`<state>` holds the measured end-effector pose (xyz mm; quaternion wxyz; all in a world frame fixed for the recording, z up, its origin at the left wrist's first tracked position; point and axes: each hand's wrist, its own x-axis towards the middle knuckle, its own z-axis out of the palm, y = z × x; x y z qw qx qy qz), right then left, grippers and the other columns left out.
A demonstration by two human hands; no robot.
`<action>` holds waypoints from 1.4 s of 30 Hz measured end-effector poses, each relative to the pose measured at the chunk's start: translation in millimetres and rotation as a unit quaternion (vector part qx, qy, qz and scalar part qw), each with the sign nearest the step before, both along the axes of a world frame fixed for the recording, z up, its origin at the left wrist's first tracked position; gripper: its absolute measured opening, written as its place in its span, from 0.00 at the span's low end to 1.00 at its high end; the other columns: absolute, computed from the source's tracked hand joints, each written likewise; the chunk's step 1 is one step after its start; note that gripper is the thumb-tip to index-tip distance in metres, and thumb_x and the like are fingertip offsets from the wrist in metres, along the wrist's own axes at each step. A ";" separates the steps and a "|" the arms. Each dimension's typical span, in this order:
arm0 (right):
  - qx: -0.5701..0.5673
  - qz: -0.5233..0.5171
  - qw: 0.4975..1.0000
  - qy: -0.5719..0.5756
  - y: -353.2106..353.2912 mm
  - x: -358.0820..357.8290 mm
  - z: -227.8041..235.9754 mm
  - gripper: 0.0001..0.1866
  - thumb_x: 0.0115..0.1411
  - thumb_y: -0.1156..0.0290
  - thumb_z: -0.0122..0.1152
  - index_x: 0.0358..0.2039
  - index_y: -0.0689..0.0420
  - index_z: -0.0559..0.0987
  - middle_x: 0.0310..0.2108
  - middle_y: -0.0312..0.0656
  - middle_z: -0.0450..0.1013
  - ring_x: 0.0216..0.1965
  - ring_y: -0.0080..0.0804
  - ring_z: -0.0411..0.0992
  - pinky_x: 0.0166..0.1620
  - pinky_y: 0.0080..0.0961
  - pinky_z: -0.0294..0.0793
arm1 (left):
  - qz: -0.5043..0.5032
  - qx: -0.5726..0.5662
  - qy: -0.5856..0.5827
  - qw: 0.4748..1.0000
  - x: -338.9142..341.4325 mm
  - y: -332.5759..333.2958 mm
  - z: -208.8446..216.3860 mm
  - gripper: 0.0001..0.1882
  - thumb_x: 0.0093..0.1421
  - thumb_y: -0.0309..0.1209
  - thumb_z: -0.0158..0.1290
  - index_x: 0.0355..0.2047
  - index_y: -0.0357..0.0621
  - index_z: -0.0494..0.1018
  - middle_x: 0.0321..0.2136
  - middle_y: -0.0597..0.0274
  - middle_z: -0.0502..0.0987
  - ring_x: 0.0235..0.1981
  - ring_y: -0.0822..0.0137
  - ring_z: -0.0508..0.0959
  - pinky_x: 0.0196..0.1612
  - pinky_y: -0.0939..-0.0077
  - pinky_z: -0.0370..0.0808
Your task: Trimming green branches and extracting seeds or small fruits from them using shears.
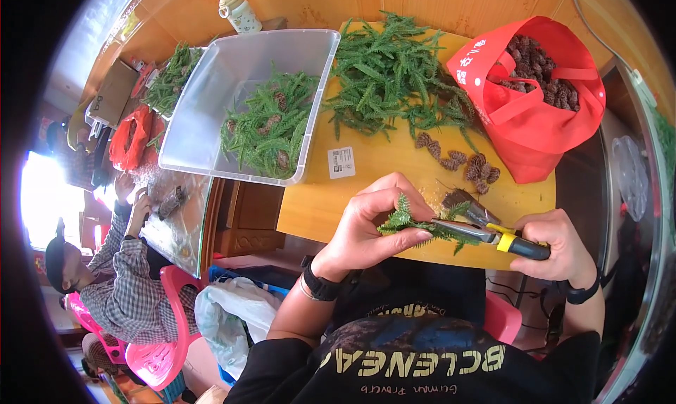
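My left hand (362,224) is closed in a pinch on a green artificial pine sprig (402,219). In my right hand (558,243) is a pair of pliers (524,246) with black and yellow handles. Their metal jaws reach left to the sprig, close to my left fingertips; whether they grip a stem I cannot make out. Just beyond the pliers, a small dark item (473,205) lies on the yellow table (310,210). Several brown pine cones (480,170) are scattered further back, near a heap of loose green sprigs (394,73).
A clear plastic bin (197,140) at the left holds sprigs with pine cones attached. At the right, a red bag (524,133) is full of pine cones. A white label (341,162) lies on the table. Another person (134,291) works at a glass-topped table on the left.
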<state>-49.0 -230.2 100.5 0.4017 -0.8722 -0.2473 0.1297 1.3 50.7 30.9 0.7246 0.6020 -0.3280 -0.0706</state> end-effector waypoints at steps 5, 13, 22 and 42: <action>0.031 0.020 0.992 0.117 -4.2 -0.8 2.4 0.12 0.46 0.67 0.66 0.17 0.60 0.73 0.18 0.39 0.72 0.15 0.25 0.67 0.20 0.17 0.62 | 0.024 0.010 -0.047 0.999 -2.2 -0.7 -1.4 0.09 0.45 0.22 0.61 0.27 0.38 0.74 0.28 0.57 0.73 0.33 0.62 0.74 0.38 0.70 0.70; 0.136 0.001 0.854 0.502 -9.2 5.4 7.7 0.09 0.55 0.69 0.59 0.30 0.64 0.75 0.22 0.39 0.75 0.22 0.19 0.70 0.25 0.16 0.67 | 0.018 -0.011 -0.070 0.997 -4.5 -2.7 3.4 0.09 0.44 0.22 0.60 0.28 0.37 0.75 0.28 0.57 0.73 0.33 0.61 0.74 0.38 0.69 0.71; 0.383 0.044 0.655 0.650 -19.3 -11.7 -31.3 0.15 0.59 0.67 0.51 0.38 0.69 0.70 0.12 0.40 0.66 0.27 0.45 0.74 0.29 0.30 0.70 | -0.005 -0.041 -0.117 0.992 -6.2 -4.6 4.8 0.07 0.44 0.22 0.60 0.26 0.37 0.76 0.28 0.59 0.72 0.32 0.62 0.73 0.36 0.71 0.71; 0.177 0.273 0.872 0.367 -1.1 -8.9 2.6 0.12 0.52 0.67 0.60 0.31 0.64 0.77 0.35 0.44 0.75 0.45 0.47 0.68 0.50 0.37 0.65 | -0.130 -0.195 0.037 0.971 -3.7 10.2 2.2 0.07 0.47 0.22 0.61 0.27 0.37 0.76 0.28 0.59 0.72 0.33 0.64 0.73 0.38 0.71 0.70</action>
